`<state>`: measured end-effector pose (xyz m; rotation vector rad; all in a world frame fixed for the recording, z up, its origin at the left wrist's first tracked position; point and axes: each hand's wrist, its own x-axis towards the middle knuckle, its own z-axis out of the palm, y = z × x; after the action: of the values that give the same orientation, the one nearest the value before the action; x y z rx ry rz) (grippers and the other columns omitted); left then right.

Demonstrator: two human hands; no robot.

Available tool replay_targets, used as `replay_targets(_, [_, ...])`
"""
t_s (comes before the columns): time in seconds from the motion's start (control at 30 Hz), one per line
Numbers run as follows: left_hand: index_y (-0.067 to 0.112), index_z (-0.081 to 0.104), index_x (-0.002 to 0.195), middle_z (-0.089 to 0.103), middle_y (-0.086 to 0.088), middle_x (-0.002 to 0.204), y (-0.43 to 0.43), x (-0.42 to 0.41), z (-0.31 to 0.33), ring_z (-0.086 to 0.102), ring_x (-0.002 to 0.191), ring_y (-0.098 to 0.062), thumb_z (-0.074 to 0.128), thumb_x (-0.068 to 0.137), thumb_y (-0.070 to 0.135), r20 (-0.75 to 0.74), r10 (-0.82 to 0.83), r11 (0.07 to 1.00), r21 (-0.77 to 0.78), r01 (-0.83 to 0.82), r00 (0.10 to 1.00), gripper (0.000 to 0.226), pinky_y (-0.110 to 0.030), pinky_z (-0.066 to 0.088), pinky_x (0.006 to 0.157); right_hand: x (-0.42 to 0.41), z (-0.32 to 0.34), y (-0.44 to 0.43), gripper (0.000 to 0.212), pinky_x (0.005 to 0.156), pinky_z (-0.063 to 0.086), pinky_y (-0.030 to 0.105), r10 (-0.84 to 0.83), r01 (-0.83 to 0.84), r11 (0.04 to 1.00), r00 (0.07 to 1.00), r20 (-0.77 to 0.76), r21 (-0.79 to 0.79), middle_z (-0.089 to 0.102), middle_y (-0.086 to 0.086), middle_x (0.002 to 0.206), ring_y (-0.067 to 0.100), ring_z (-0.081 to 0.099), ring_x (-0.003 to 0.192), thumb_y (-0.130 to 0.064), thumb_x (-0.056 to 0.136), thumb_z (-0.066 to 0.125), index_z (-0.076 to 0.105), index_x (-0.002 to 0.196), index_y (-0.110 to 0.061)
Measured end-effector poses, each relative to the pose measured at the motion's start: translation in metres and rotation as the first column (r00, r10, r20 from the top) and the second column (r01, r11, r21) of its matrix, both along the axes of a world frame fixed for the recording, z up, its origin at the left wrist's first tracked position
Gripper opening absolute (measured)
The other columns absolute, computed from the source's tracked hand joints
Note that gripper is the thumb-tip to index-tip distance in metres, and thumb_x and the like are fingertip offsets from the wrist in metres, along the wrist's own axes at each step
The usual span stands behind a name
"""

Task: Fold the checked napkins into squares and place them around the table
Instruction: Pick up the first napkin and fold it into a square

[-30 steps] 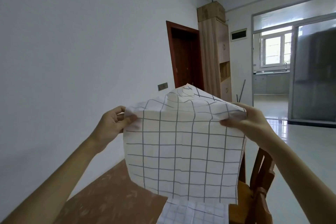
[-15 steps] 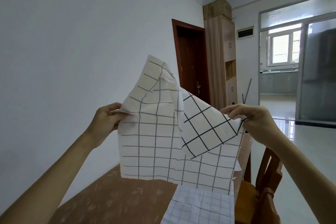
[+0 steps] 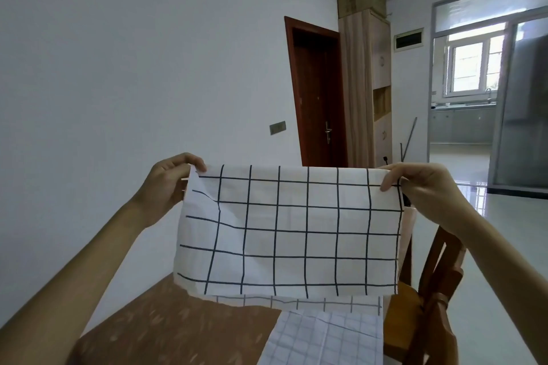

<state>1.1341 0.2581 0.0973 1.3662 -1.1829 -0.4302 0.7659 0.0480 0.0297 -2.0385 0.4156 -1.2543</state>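
I hold a white napkin with a dark grid [image 3: 292, 231] up in the air in front of me, doubled over into a wide rectangle with the fold along the top. My left hand [image 3: 167, 182] pinches its top left corner and my right hand [image 3: 421, 187] pinches its top right corner. The back layer hangs a little lower than the front one. Below it a second napkin with a finer pale grid [image 3: 323, 338] lies flat on the brown table [image 3: 166, 332].
A wooden chair [image 3: 427, 299] stands at the table's right side. A white wall runs along the left. Farther back are a dark red door [image 3: 318, 92], a tall wooden cabinet [image 3: 366, 83] and a glossy tiled floor [image 3: 504, 240] leading to a kitchen.
The napkin hung as one open sheet, then one half was flipped over; now it hangs folded in half, stretched flat between both hands, which have moved farther apart.
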Motion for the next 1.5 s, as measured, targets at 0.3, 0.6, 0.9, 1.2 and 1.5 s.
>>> replay_targets(0.3, [0.014, 0.073, 0.076, 0.068, -0.003, 0.078, -0.006, 0.003, -0.002, 0.062, 0.074, -0.019, 0.088, 0.07, 0.038, 0.112, 0.116, 0.993, -0.002, -0.116, 0.987, 0.028, -0.032, 0.047, 0.07, -0.002, -0.006, 0.005, 0.042, 0.09, 0.05, 0.02, 0.019, -0.009, 0.985, 0.998, -0.056, 0.17, 0.076, -0.014, 0.104, -0.003, 0.067, 0.103, 0.005, 0.097, 0.046, 0.078, 0.095, -0.022])
replay_targets(0.6, [0.014, 0.073, 0.095, 0.076, -0.011, 0.09, -0.009, -0.003, -0.009, 0.071, 0.08, -0.02, 0.088, 0.063, 0.017, 0.228, 0.094, 0.995, -0.007, -0.095, 0.969, 0.035, -0.031, 0.057, 0.083, 0.014, -0.012, -0.003, 0.045, 0.088, 0.059, 0.025, -0.03, 0.039, 0.999, 0.954, -0.298, 0.025, 0.078, -0.011, 0.091, 0.003, 0.073, 0.09, -0.02, 0.081, 0.076, 0.062, 0.123, -0.028])
replay_targets(0.9, [0.013, 0.072, 0.095, 0.078, -0.007, 0.084, -0.017, -0.02, -0.006, 0.073, 0.075, -0.016, 0.088, 0.067, 0.007, 0.278, 0.033, 0.998, 0.044, -0.047, 0.96, 0.033, -0.02, 0.059, 0.072, 0.089, -0.039, 0.03, 0.081, 0.099, 0.052, 0.027, 0.056, -0.072, 0.997, 0.83, -0.555, -0.007, 0.065, -0.012, 0.126, 0.001, 0.06, 0.112, -0.074, 0.073, 0.056, 0.053, 0.139, -0.026])
replay_targets(1.2, [0.003, 0.069, 0.104, 0.078, -0.012, 0.092, -0.019, -0.039, -0.013, 0.075, 0.084, -0.014, 0.081, 0.072, -0.012, 0.381, -0.085, 0.993, 0.113, 0.045, 0.921, 0.038, -0.019, 0.056, 0.074, 0.152, -0.038, 0.049, 0.05, 0.097, 0.052, 0.035, 0.073, -0.116, 0.99, 0.902, -0.426, -0.076, 0.069, -0.007, 0.122, 0.011, 0.062, 0.113, -0.056, 0.089, 0.062, 0.062, 0.129, -0.025])
replay_targets(1.5, [0.024, 0.066, 0.118, 0.075, 0.004, 0.103, -0.029, -0.052, -0.027, 0.07, 0.101, -0.011, 0.087, 0.072, 0.004, 0.518, -0.105, 0.992, 0.118, 0.051, 0.849, 0.054, -0.031, 0.055, 0.092, 0.15, -0.038, 0.043, 0.029, 0.062, 0.048, 0.047, 0.067, -0.127, 0.984, 0.912, -0.404, -0.124, 0.064, 0.015, 0.067, 0.031, 0.057, 0.063, -0.028, 0.084, 0.077, 0.067, 0.075, -0.003])
